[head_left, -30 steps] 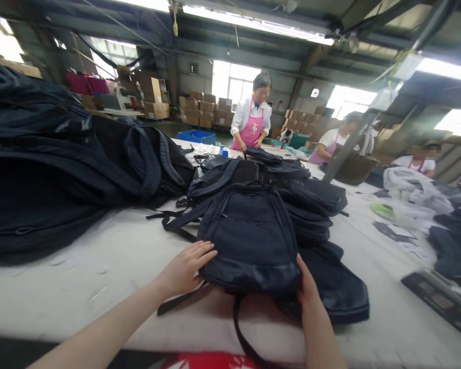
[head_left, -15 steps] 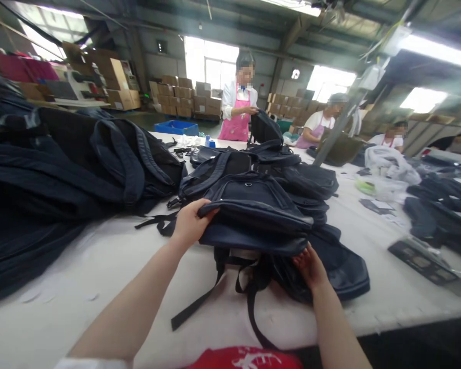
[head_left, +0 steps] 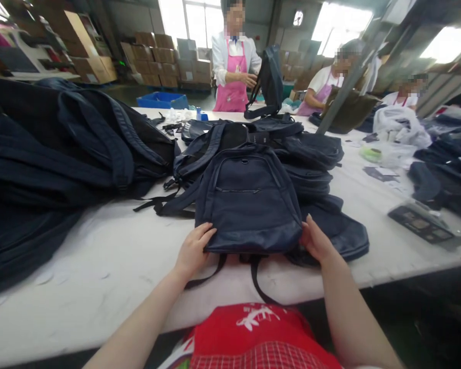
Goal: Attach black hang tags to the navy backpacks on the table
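Note:
A dark navy backpack (head_left: 253, 210) lies front side up before me, its bottom edge towards me and a zipped pocket across its front. My left hand (head_left: 195, 248) grips the lower left corner, fingers on top of the fabric. At the lower right corner, my right hand (head_left: 317, 240) holds the side, its thumb raised and some fingers hidden behind the bag. Black straps (head_left: 258, 282) hang out from under the bottom edge onto the white table (head_left: 138, 266). Another navy bag (head_left: 343, 230) lies partly under it on the right.
A large heap of navy backpacks (head_left: 61, 154) fills the left side. More bags (head_left: 311, 154) are stacked behind mine. Across the table a person in a pink apron (head_left: 232, 77) handles a backpack (head_left: 271, 77). A metal post (head_left: 343, 89) rises at the right, near clear plastic bags (head_left: 401, 128).
The backpack's raised bottom has come down, so its front panel now faces up flatter. Both hands stay at its lower corners. My view has tilted downward.

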{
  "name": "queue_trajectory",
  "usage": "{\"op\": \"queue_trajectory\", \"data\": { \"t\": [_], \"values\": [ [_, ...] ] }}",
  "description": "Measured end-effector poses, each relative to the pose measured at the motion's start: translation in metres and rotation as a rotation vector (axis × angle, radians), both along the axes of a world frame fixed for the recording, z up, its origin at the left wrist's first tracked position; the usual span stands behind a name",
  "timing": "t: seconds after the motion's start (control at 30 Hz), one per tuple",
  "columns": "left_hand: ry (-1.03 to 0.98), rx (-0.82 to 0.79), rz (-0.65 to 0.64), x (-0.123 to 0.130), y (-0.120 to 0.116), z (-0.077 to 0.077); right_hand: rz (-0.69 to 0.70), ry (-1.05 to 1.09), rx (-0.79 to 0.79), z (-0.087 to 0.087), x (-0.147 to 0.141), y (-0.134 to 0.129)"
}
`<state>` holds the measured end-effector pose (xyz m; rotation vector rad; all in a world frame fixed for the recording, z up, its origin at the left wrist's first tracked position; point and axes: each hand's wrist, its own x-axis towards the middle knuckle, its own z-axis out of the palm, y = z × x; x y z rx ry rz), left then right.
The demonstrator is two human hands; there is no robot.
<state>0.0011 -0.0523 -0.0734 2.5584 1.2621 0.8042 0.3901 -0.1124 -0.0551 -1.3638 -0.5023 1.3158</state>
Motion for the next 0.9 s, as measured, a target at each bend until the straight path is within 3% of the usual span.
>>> {"op": "queue_trajectory", "data": {
  "t": [0.07,0.13,0.3,0.4,0.5,0.6,0.67,0.77,0.9],
  "values": [
    [0.01,-0.008,0.036,-0.005,-0.004,-0.006,-0.177,-0.187,0.044,0.006,0.0,-0.003],
    [0.035,-0.011,0.055,-0.005,-0.005,-0.002,-0.267,-0.326,0.078,0.011,0.001,-0.009],
    [0.121,-0.034,-0.012,0.014,-0.006,0.022,-0.019,-0.284,0.056,0.013,0.0,-0.029],
    [0.113,-0.118,-0.097,0.015,-0.009,0.023,-0.056,-0.337,0.107,0.005,0.001,-0.037],
    [0.002,-0.165,-0.059,0.005,-0.003,0.015,-0.143,-0.31,0.127,-0.002,0.006,-0.035],
    [-0.183,-0.108,0.294,-0.004,0.011,0.0,-0.105,-0.322,0.072,0.001,0.009,-0.019],
    [-0.26,-0.158,0.474,-0.005,0.02,-0.012,-0.034,-0.358,0.046,0.009,0.007,-0.002],
    [-0.359,-0.306,0.465,0.001,0.025,-0.03,0.114,-0.213,0.002,0.023,-0.002,0.026],
    [-0.489,-0.326,0.454,0.01,0.021,-0.043,0.193,0.06,-0.126,0.033,-0.013,0.055]
  ]
}}
